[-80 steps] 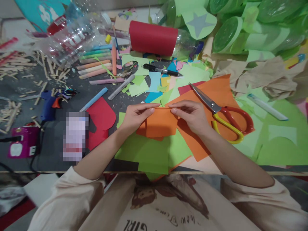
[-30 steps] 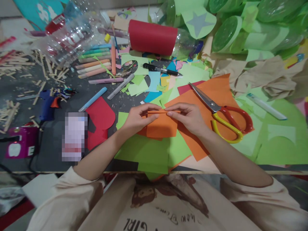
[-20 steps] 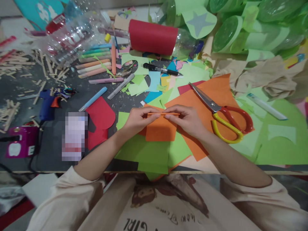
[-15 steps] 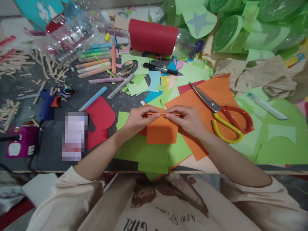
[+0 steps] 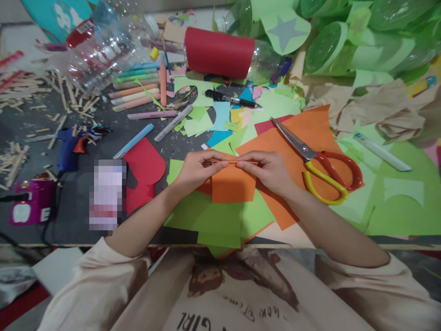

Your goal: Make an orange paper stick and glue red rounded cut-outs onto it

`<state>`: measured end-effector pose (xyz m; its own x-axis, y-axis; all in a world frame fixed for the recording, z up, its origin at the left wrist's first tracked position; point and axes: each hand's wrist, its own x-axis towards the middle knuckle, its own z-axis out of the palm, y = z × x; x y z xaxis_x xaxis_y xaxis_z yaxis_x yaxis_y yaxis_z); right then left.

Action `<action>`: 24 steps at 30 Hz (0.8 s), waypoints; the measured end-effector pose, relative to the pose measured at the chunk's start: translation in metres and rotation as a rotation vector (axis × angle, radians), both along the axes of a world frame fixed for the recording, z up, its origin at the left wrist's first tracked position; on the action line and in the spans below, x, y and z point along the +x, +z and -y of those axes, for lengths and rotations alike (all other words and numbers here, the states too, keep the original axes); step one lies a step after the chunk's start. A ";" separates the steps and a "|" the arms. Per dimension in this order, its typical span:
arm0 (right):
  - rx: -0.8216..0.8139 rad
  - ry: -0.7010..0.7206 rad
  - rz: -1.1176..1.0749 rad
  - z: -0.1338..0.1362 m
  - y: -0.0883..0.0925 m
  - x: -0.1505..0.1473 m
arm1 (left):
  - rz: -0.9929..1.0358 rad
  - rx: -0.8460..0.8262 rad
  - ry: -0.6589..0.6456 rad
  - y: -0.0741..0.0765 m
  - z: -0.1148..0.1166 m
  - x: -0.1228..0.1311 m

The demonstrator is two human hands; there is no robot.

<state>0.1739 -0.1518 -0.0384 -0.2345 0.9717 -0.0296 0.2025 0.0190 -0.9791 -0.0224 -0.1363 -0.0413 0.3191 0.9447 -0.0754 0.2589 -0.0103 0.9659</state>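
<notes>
A small orange piece of paper [image 5: 233,186] is held between both hands, its far edge folded into a narrow strip. My left hand [image 5: 200,169] pinches that folded edge on the left, thumb on the near side. On the right, my right hand [image 5: 267,168] pinches the same edge, and the two thumbs almost meet in the middle. Under the piece lie green paper sheets [image 5: 220,225]. A larger orange sheet [image 5: 275,207] extends beneath my right hand. Scissors [image 5: 312,158] with red and yellow handles rest on it.
Left are a phone [image 5: 106,195], a red paper cutout [image 5: 144,161], a blue glue gun [image 5: 67,149] and a purple box [image 5: 32,202]. Behind lie markers [image 5: 138,94], a black pen [image 5: 232,99], a red-wrapped bottle [image 5: 218,53] and green bottles [image 5: 358,48]. Crumpled brown paper [image 5: 382,110] sits right.
The near edge of the orange piece of paper has risen slightly, and the piece has shifted a touch to the right. Both hands keep pinching the folded edge.
</notes>
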 end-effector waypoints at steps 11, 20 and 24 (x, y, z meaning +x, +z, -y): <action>0.002 -0.029 -0.024 -0.001 0.003 0.001 | 0.078 -0.051 -0.026 0.003 0.000 -0.001; -0.023 -0.032 -0.055 -0.002 0.001 0.001 | 0.071 -0.046 0.018 0.004 0.000 -0.001; -0.036 -0.041 -0.045 -0.002 0.000 0.002 | 0.087 -0.060 0.029 0.004 0.000 -0.001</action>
<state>0.1754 -0.1501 -0.0381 -0.1961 0.9790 -0.0550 0.1585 -0.0237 -0.9871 -0.0232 -0.1359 -0.0375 0.2991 0.9483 -0.1059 0.1737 0.0550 0.9833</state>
